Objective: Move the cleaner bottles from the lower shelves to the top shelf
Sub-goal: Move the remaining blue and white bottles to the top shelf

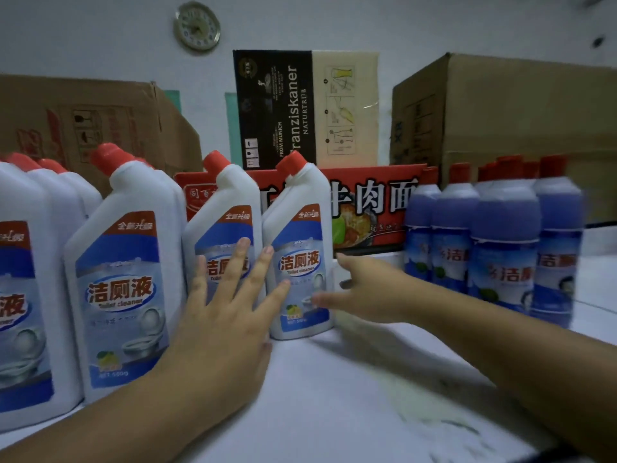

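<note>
Bottle (299,248) between two open hands

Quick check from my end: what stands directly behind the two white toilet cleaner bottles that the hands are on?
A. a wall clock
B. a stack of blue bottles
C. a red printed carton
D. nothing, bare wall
C: the red printed carton stands right behind the two white toilet cleaner bottles under the left hand and right hand.

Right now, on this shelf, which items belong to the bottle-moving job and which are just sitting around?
Part of the job:
- white toilet cleaner bottles, red caps
- blue cleaner bottles, red caps
- left hand, open against the white bottles
- right hand, open beside the rightmost white bottle

Just there:
- brown cardboard boxes
- red noodle carton
- black beer box
- wall clock
</note>
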